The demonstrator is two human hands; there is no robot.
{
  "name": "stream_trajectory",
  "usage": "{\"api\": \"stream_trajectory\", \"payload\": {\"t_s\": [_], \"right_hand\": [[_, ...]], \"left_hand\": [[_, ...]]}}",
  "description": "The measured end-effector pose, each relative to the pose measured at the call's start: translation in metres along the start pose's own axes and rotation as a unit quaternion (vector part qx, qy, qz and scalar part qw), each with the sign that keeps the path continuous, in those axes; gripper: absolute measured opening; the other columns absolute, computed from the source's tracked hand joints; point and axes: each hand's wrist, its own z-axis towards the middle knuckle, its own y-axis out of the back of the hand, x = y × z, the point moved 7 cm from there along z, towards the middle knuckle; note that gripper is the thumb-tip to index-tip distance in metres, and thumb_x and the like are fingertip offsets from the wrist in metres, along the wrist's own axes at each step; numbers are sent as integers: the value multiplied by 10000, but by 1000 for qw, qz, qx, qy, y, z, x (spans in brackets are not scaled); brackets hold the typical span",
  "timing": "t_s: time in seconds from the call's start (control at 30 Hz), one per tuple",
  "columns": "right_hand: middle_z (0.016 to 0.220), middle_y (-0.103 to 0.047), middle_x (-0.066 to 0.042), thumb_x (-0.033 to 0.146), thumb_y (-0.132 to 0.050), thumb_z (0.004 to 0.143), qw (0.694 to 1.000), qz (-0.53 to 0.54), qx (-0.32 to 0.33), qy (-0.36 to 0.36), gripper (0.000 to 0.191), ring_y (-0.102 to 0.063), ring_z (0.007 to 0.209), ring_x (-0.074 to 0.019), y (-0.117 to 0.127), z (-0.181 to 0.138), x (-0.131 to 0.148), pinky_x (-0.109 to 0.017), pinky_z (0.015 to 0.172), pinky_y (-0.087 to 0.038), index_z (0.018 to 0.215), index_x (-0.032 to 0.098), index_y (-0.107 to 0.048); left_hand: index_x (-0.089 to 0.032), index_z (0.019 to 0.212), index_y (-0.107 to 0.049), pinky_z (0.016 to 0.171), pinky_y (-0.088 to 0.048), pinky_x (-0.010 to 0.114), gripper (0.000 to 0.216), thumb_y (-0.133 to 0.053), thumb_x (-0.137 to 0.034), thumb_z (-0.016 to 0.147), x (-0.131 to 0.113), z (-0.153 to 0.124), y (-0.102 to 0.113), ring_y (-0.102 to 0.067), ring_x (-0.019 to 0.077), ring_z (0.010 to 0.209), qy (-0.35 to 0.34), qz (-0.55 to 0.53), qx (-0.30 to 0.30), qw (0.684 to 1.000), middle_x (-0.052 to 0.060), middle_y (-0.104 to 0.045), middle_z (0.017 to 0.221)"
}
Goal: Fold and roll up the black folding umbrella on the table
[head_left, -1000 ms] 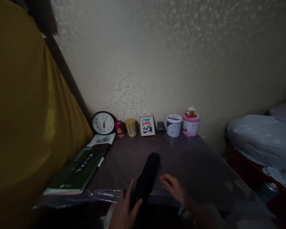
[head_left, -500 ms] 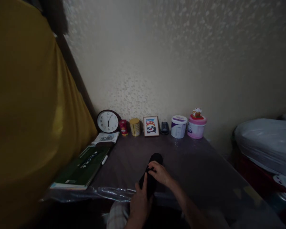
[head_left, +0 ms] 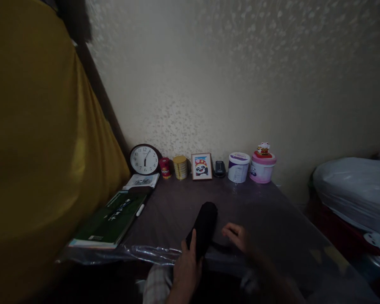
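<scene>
A black folded umbrella (head_left: 205, 223) lies slanted over the near edge of the table, its rounded end pointing away from me. My left hand (head_left: 187, 266) is wrapped around its lower part, with fingers along the left side. To the right of the umbrella, my right hand (head_left: 239, 237) is held apart from its body, fingers curled together. A dark strip, perhaps the umbrella's strap, runs from its side toward the right hand. The dim light hides whether the fingers pinch it.
A green book (head_left: 112, 219) with a white marker (head_left: 139, 210) beside it lies at left. Along the wall stand a clock (head_left: 145, 159), red can (head_left: 165, 168), yellow tin (head_left: 180, 167), framed panda picture (head_left: 202, 166), and two tubs (head_left: 238, 168). A yellow curtain (head_left: 50, 147) hangs at left.
My right hand has come off the umbrella and moved to the right, its fingers curled. The left hand keeps its hold, and the umbrella has stayed almost in place.
</scene>
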Motion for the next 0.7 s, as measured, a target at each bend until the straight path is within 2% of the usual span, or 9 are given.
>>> {"api": "stream_trajectory", "payload": {"t_s": [0.07,0.13,0.23,0.33,0.43,0.57,0.63,0.7], "right_hand": [[620,-554,21,402,-444,796,999,4,-27,20,280,-516,619,-133,-2,7,-2,-237,583,-388,668,188,-573],[639,-565,16,422,-438,794,999,28,-28,22,291,-527,616,-132,-9,15,-5,-234,578,-402,688,189,-576],[662,-575,9,441,-442,777,996,81,-47,3,296,-526,586,-126,-14,20,-13,-233,554,-418,706,188,-578],[646,-569,6,470,-475,735,988,118,-89,-34,309,-520,546,-123,-8,16,-29,-235,520,-413,697,181,-578],[617,-565,8,521,-513,679,976,155,-134,-69,353,-504,493,-114,-1,10,-48,-230,480,-398,681,174,-578],[599,-561,11,518,-537,677,968,187,-156,-59,349,-490,482,-103,1,10,-59,-222,477,-395,670,172,-585],[604,-565,8,508,-538,689,968,188,-155,-55,341,-493,490,-104,1,10,-60,-221,484,-398,684,171,-592],[612,-567,6,506,-531,696,969,185,-154,-53,341,-495,497,-108,1,9,-59,-225,493,-402,696,172,-596]], "left_hand": [[-280,1390,-50,647,-427,274,703,-434,-207,806,0,0,-1,-627,213,834,-4,0,-4,1000,134,-437,1211],[-269,1391,-55,663,-428,273,719,-453,-205,795,1,0,-2,-628,218,851,-6,-4,1,1000,146,-424,1236],[-280,1385,33,687,-431,271,791,-472,-189,783,3,-1,-2,-624,228,898,-6,-7,13,1000,186,-395,1275],[-330,1359,115,645,-430,260,781,-411,-152,810,3,-4,0,-631,231,892,-17,8,18,1000,228,-365,1294],[-386,1343,102,605,-420,249,716,-336,-129,839,2,-8,1,-644,226,848,-26,43,28,998,211,-382,1280],[-410,1343,47,600,-414,253,734,-286,-35,807,7,-5,3,-651,211,799,-18,75,35,996,166,-462,1209],[-384,1359,4,613,-423,273,739,-292,-21,787,10,-2,3,-646,219,805,-19,53,42,998,156,-513,1153],[-326,1380,-38,683,-434,280,773,-357,-18,747,12,1,4,-626,211,869,-44,-40,47,997,134,-557,1114]]}}
